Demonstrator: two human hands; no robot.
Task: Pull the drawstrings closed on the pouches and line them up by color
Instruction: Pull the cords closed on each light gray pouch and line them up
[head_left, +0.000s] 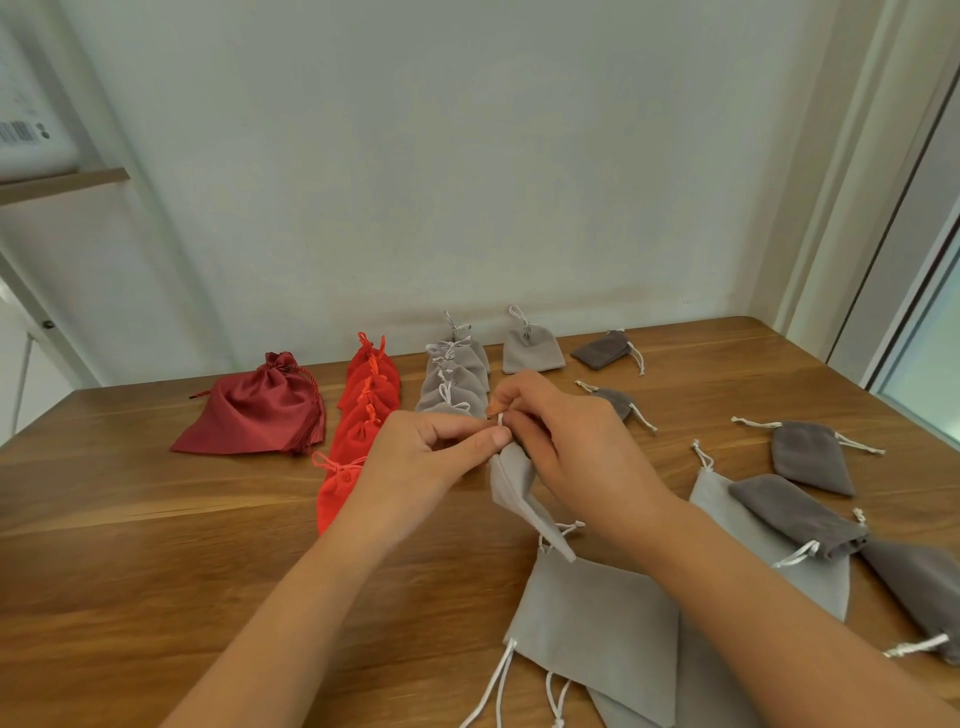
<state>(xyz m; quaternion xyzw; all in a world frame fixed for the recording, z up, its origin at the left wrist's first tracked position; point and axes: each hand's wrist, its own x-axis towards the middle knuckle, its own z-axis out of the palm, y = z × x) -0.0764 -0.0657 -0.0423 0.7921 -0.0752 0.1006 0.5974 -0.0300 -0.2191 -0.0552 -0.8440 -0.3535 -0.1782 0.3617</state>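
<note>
Right hand partly hides the grey pouch.

Nearest red pouch partly behind left forearm; bottom gray pouch (cords too) past lower edge.

Both forearms extended forward, left hand and right hand meeting at the fingertips; each pinching the drawstring

Desk: brown wood, visible grain, backed against the wall.
Wall: plain, pale.
Shelf: wooden, upper left, carrying a white box, seemingly barcoded.
Frame: pale, right edge.
</note>
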